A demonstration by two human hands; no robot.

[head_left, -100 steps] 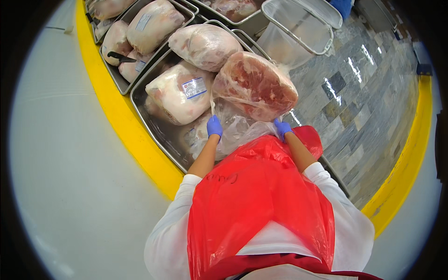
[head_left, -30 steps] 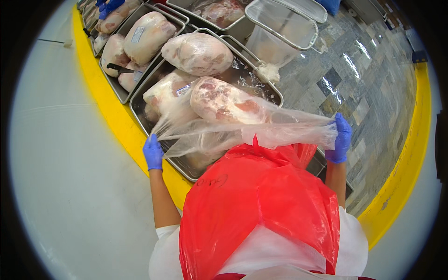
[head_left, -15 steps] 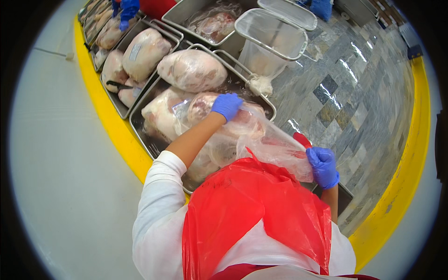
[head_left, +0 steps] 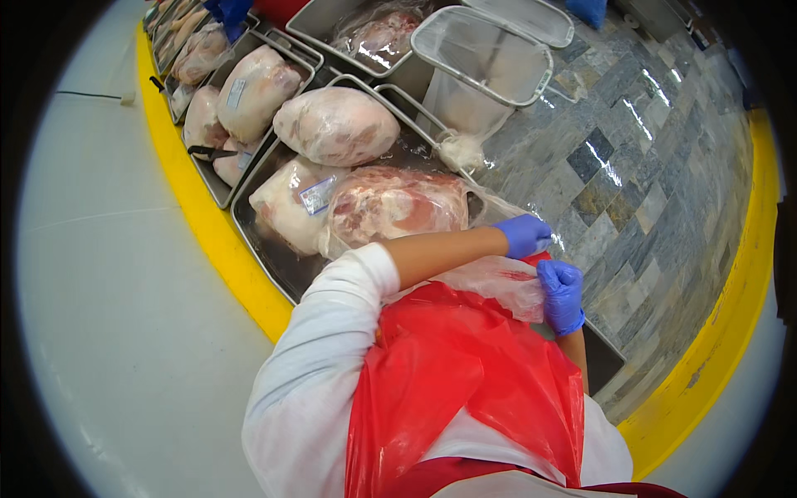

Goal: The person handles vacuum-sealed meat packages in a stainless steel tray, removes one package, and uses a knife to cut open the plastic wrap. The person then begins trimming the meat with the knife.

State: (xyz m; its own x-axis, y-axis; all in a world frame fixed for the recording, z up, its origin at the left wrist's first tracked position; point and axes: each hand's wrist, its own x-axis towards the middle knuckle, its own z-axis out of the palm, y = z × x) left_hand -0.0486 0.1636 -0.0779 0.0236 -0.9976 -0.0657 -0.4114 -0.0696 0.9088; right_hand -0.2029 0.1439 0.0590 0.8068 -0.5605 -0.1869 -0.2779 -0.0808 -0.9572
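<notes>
A large raw cut of meat [head_left: 398,203] lies in a clear plastic bag [head_left: 498,282] in a steel tray [head_left: 274,257] in front of me. My left hand [head_left: 525,235], in a blue glove, reaches across my body and grips the loose bag end at the right of the meat. Just below it, my right hand [head_left: 562,295], also gloved in blue, pinches the same bunched plastic above my red apron [head_left: 465,382]. Both hands nearly touch. Two other bagged cuts [head_left: 336,124] [head_left: 286,203] share the tray.
More steel trays with bagged meat [head_left: 249,91] run along the counter to the upper left. A clear plastic tub [head_left: 481,54] stands behind. A yellow floor stripe [head_left: 207,224] borders the trays; grey stone tiles [head_left: 647,183] lie to the right. Another person's blue glove [head_left: 228,10] shows at the top.
My left hand has swept from over the meat to the right, meeting my right hand at the bag's end. A second ago both hands held the bag stretched wide apart.
</notes>
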